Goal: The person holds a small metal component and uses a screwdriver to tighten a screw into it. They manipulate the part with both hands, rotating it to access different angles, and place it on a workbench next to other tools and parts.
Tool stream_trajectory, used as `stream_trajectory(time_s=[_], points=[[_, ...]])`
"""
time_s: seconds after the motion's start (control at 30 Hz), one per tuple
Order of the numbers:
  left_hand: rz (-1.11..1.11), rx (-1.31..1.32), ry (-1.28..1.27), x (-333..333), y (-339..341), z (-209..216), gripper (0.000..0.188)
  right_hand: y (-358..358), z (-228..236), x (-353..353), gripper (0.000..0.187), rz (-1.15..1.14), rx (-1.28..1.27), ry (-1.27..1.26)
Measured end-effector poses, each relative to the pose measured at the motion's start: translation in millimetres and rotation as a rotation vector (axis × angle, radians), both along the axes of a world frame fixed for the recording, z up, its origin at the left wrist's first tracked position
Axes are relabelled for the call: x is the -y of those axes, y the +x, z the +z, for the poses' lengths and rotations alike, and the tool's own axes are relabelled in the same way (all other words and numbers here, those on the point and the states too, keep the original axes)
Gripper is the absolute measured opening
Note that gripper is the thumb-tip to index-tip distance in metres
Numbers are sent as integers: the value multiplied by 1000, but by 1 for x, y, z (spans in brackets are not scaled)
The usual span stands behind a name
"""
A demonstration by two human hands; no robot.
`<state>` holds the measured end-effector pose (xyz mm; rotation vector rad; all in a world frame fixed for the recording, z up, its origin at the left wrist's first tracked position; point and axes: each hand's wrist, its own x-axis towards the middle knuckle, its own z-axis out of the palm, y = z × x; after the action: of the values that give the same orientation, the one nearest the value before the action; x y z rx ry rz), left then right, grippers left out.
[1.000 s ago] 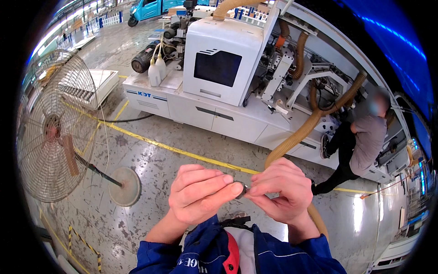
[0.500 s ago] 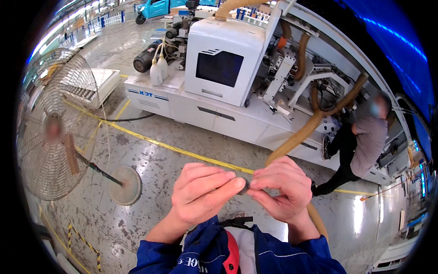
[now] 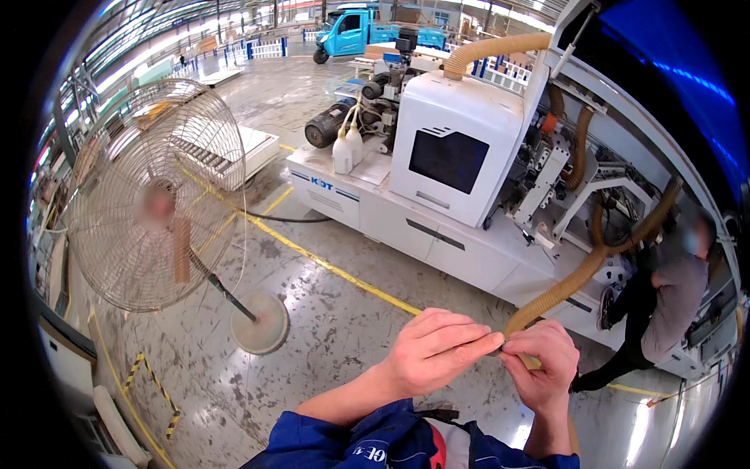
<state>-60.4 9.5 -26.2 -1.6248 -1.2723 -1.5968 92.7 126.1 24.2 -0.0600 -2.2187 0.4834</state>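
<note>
Both my hands meet in front of my body, fingertips against fingertips, in blue sleeves. My left hand (image 3: 439, 352) is closed, its thumb and fingers pinching a small dark piece (image 3: 495, 352). From the other side my right hand (image 3: 543, 361) pinches the same piece between thumb and forefinger. Fingers cover most of it, so its kind cannot be made out. Beyond the hands a ribbed tan hose (image 3: 558, 291) runs down from a long white machine (image 3: 449, 246) with a dark screen (image 3: 448, 160).
A large caged fan (image 3: 156, 195) stands at the left on a round base (image 3: 259, 322). At the right a person (image 3: 676, 289) in a grey top leans by the machine. A yellow floor line (image 3: 336, 270) runs along its front. A blue three-wheeled truck (image 3: 348, 33) is far back.
My view has swung left and up, so the machine and fan sit further right in it. Both hands still pinch the small dark piece, which shows less now.
</note>
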Motion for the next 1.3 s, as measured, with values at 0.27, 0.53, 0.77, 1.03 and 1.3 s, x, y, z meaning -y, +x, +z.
stream_trajectory(time_s=[0.27, 0.53, 0.77, 1.03, 1.3], points=[[-127, -11, -63, -29, 30, 3, 40, 49, -10, -15, 20, -78, 11, -148], [-192, -24, -146, -81, 92, 17, 40, 104, -21, -60, 20, -84, -232, -207], [-148, -90, -226, -114, 144, 11, 43, 152, -50, -99, 21, -27, -341, -261], [-198, -17, -329, -138, 177, 3, 45, 177, -77, -115, 19, -17, -442, -496], [-459, 306, -607, -152, 189, 1, 43, 186, -78, -122, 28, -58, -511, -677]])
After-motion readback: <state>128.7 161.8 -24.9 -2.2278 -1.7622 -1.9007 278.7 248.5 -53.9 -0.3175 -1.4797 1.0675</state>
